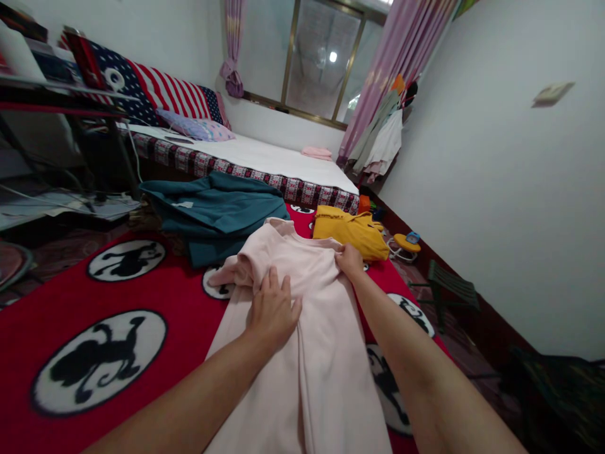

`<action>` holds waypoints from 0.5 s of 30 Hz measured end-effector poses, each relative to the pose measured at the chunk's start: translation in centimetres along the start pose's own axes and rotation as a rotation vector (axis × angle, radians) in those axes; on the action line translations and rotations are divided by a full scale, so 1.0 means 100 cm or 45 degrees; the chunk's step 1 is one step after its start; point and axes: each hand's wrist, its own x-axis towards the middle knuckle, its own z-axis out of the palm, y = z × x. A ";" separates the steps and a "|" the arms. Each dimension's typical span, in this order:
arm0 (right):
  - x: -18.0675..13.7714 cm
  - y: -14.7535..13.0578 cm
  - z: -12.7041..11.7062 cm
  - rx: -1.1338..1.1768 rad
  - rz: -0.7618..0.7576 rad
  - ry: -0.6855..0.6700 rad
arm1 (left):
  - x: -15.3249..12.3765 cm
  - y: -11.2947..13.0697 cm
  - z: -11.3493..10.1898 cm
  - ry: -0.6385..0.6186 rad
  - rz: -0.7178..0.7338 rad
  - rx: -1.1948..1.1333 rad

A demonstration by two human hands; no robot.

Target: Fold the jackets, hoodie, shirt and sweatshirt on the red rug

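A pale pink garment [312, 353] lies spread lengthwise on a red blanket [179, 315] with round black-and-white prints. My left hand [274, 309] rests flat on the garment's chest area, fingers stretched out, beside a folded-in left sleeve. My right hand [350, 260] is closed on the cloth at the garment's right shoulder edge. Behind it lie a yellow garment [350, 230] and a teal garment [217, 211].
A low bed [265, 161] with a patterned border and pillows stands behind, under a window with pink curtains. A shelf with clutter is at left. By the right wall sit clothes on hooks, a small yellow stool [406, 244] and a green folding chair [449, 287].
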 end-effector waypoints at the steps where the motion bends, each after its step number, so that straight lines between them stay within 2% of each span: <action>1: -0.001 -0.002 -0.002 -0.027 0.003 -0.005 | 0.001 0.000 0.000 0.011 -0.002 0.020; 6: -0.002 -0.027 -0.017 -0.085 -0.105 0.005 | 0.003 0.003 -0.006 -0.089 -0.030 0.058; 12: -0.007 -0.056 -0.003 -0.124 -0.285 -0.216 | 0.003 0.006 -0.020 -0.173 0.058 0.007; 15: -0.005 -0.060 -0.002 -0.096 -0.305 -0.198 | 0.003 0.004 -0.022 -0.154 0.159 -0.103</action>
